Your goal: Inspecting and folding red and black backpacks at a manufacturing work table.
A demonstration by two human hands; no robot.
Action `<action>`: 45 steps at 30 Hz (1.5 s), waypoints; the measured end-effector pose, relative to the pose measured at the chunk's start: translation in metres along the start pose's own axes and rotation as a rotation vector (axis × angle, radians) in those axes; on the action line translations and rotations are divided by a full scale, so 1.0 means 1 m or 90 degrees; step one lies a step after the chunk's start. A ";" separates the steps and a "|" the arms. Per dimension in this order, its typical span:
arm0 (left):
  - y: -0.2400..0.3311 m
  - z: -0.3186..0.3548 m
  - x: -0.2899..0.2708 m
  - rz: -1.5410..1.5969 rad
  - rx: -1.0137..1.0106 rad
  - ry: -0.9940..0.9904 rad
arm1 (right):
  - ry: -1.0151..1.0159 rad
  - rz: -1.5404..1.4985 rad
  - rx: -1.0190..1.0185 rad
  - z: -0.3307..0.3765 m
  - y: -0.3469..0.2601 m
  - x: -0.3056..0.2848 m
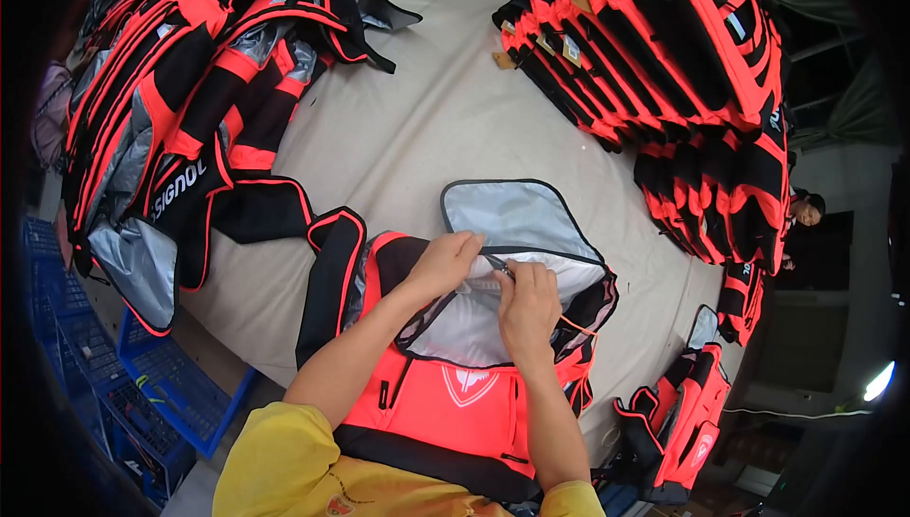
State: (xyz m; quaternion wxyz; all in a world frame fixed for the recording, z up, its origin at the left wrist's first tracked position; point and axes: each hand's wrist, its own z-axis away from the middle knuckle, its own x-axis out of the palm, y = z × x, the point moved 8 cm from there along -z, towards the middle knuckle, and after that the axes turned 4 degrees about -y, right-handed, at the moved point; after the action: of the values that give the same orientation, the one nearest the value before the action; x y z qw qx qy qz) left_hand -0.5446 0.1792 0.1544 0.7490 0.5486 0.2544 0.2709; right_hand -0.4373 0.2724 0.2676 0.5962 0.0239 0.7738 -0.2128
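A red and black backpack (483, 422) lies in front of me with its top open and its white lining showing. Its silver-grey flap (512, 214) is folded back, away from me. My left hand (445, 266) pinches the rim of the lining near the flap's base. Closed around a small pair of dark metal thread snips (499, 265), my right hand (531, 307) has the blades pointing at that same rim, close to my left fingers. Whether the blades touch a thread is too small to tell. An orange cord (576, 326) shows beside my right hand.
Piled red and black bag pieces (190, 90) with silver lining lie at the left. Stacked finished backpacks (654, 43) stand at the far right, and another backpack (687, 422) lies nearer. Blue plastic crates (171, 384) are below left. A person (808, 210) is at the right.
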 end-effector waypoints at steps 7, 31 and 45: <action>-0.002 -0.001 0.001 0.018 -0.026 -0.013 | 0.002 -0.001 -0.045 -0.003 0.004 0.001; -0.005 -0.002 -0.001 0.011 -0.036 -0.003 | -0.028 -0.038 0.039 -0.002 0.007 0.015; -0.002 -0.009 -0.003 -0.023 0.019 0.004 | 0.026 -0.719 0.362 0.100 0.095 -0.008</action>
State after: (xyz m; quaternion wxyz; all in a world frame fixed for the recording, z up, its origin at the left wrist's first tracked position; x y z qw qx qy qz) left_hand -0.5526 0.1823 0.1500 0.7447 0.5543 0.2705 0.2549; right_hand -0.3165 0.3247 0.2272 0.3476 -0.2269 0.5913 -0.6914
